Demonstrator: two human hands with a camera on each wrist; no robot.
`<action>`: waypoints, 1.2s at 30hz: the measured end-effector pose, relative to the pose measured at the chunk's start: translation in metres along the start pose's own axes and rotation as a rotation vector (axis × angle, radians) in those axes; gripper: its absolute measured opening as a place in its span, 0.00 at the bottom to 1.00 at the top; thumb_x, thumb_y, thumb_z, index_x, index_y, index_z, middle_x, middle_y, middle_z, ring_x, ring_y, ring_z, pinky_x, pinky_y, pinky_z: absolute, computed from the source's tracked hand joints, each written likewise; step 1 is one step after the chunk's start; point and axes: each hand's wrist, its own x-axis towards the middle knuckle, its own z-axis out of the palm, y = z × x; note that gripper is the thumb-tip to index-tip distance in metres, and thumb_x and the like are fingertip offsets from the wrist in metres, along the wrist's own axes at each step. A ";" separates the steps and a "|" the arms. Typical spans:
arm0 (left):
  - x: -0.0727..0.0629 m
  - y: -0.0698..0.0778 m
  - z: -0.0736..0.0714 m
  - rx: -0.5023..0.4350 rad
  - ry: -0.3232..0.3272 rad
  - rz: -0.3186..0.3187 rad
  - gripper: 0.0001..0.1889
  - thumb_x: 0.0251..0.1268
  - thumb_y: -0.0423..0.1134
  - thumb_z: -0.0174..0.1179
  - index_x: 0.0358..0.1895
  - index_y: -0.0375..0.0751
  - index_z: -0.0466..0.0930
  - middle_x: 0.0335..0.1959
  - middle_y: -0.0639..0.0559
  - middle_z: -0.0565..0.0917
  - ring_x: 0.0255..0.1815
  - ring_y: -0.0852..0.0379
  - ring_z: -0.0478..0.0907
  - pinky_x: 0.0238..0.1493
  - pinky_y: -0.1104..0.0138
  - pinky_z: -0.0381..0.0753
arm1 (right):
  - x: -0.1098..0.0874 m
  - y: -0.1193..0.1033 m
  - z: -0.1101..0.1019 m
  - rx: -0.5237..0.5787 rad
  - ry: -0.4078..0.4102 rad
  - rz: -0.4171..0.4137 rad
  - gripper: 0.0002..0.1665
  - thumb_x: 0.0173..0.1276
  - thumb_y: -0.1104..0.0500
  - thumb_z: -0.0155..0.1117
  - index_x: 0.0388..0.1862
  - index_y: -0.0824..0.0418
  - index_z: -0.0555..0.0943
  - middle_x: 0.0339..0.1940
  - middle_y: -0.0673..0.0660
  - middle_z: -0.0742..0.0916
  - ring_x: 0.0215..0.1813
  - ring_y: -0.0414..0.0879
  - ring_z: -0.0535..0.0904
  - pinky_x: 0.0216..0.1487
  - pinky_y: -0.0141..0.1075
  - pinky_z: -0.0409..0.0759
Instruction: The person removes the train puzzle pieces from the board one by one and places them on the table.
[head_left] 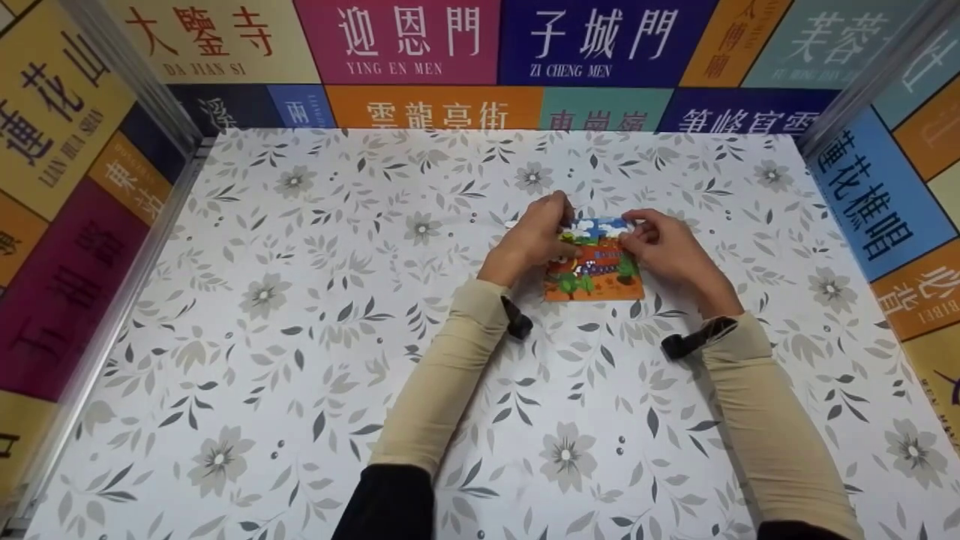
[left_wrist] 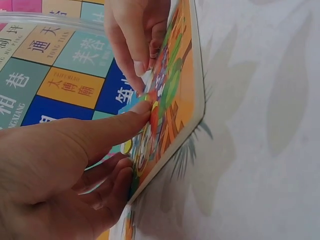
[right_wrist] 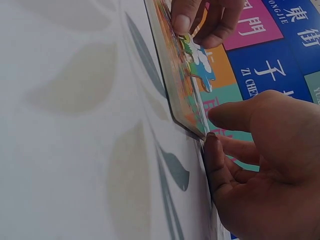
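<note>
A small, square picture board (head_left: 596, 289) lies on the table, printed with blue sky, white clouds, trees and orange ground. My left hand (head_left: 534, 234) holds its left side, the thumb (left_wrist: 132, 119) on the printed face and the fingers curled at the edge. At the upper right corner, my right hand (head_left: 667, 244) grips with thumb and forefinger. In the right wrist view, a wavy-edged blue and white part (right_wrist: 201, 67) stands up from the board; whether it is a separate piece I cannot tell. The right hand's thumb (right_wrist: 232, 115) is above the board's corner.
A white tablecloth (head_left: 225, 360) with grey flowers and leaves covers the table. Colourful panels (head_left: 420, 45) with Chinese lettering stand along the back and both sides. Black straps (head_left: 517, 319) with small devices sit at both wrists, over beige sleeves (head_left: 442, 390).
</note>
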 end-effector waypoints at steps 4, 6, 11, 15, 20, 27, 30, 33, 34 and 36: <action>-0.001 0.000 0.000 -0.024 0.003 0.024 0.30 0.65 0.41 0.79 0.61 0.35 0.71 0.54 0.44 0.79 0.53 0.55 0.75 0.56 0.64 0.79 | 0.001 -0.001 0.000 -0.007 -0.004 0.013 0.30 0.84 0.48 0.62 0.77 0.59 0.77 0.52 0.62 0.86 0.51 0.49 0.81 0.47 0.30 0.75; -0.001 0.000 0.000 -0.030 -0.001 0.028 0.29 0.66 0.40 0.78 0.61 0.36 0.70 0.53 0.44 0.79 0.52 0.55 0.75 0.55 0.64 0.78 | 0.002 -0.001 0.000 -0.009 -0.004 0.018 0.30 0.84 0.47 0.63 0.77 0.59 0.77 0.51 0.62 0.86 0.50 0.48 0.81 0.47 0.30 0.75; -0.002 0.000 0.002 -0.044 -0.016 0.043 0.28 0.69 0.38 0.76 0.64 0.40 0.69 0.54 0.44 0.81 0.52 0.54 0.77 0.56 0.63 0.80 | 0.003 -0.001 0.001 0.000 -0.007 0.024 0.29 0.83 0.48 0.63 0.77 0.58 0.77 0.50 0.60 0.85 0.49 0.47 0.80 0.46 0.29 0.75; -0.003 -0.001 0.004 0.002 -0.029 0.083 0.28 0.74 0.38 0.72 0.71 0.44 0.70 0.57 0.44 0.84 0.55 0.53 0.81 0.61 0.60 0.82 | 0.002 -0.002 0.001 0.007 -0.013 0.024 0.29 0.83 0.48 0.64 0.77 0.58 0.76 0.50 0.60 0.85 0.49 0.47 0.80 0.45 0.28 0.75; -0.003 -0.003 0.005 0.083 -0.054 0.117 0.27 0.79 0.39 0.67 0.76 0.47 0.73 0.68 0.46 0.84 0.66 0.53 0.82 0.71 0.61 0.80 | 0.001 -0.002 0.000 0.008 -0.020 0.007 0.31 0.82 0.48 0.66 0.77 0.58 0.76 0.49 0.59 0.84 0.48 0.46 0.80 0.45 0.28 0.75; -0.002 -0.002 0.005 0.152 -0.081 0.102 0.30 0.81 0.41 0.65 0.80 0.43 0.72 0.73 0.45 0.79 0.73 0.52 0.77 0.78 0.62 0.74 | 0.000 -0.002 0.000 0.024 -0.025 0.022 0.32 0.80 0.51 0.69 0.78 0.59 0.75 0.48 0.57 0.83 0.48 0.44 0.79 0.48 0.28 0.75; -0.002 -0.001 0.005 0.155 -0.075 0.088 0.29 0.80 0.42 0.65 0.80 0.43 0.73 0.70 0.45 0.79 0.68 0.52 0.78 0.74 0.62 0.76 | 0.000 -0.001 0.000 0.032 -0.031 0.030 0.33 0.80 0.53 0.69 0.78 0.60 0.74 0.49 0.58 0.83 0.49 0.45 0.79 0.48 0.27 0.75; -0.003 0.001 0.006 0.150 -0.058 0.070 0.28 0.80 0.43 0.66 0.78 0.43 0.75 0.66 0.45 0.78 0.63 0.54 0.78 0.70 0.62 0.78 | 0.000 -0.001 0.000 0.032 -0.027 0.037 0.33 0.80 0.53 0.69 0.79 0.59 0.74 0.49 0.58 0.83 0.50 0.46 0.80 0.49 0.26 0.75; -0.004 0.001 0.006 0.153 -0.053 0.063 0.27 0.80 0.43 0.66 0.78 0.43 0.76 0.65 0.46 0.77 0.62 0.54 0.77 0.69 0.63 0.78 | 0.000 -0.001 0.000 0.030 -0.029 0.038 0.33 0.80 0.53 0.69 0.79 0.59 0.74 0.50 0.58 0.83 0.50 0.47 0.79 0.49 0.27 0.75; -0.004 0.003 0.007 0.171 -0.043 0.061 0.27 0.80 0.43 0.66 0.77 0.43 0.77 0.65 0.46 0.77 0.61 0.54 0.77 0.68 0.62 0.79 | 0.000 -0.001 -0.001 0.026 -0.031 0.042 0.33 0.80 0.52 0.68 0.79 0.59 0.74 0.50 0.59 0.83 0.51 0.48 0.79 0.50 0.28 0.75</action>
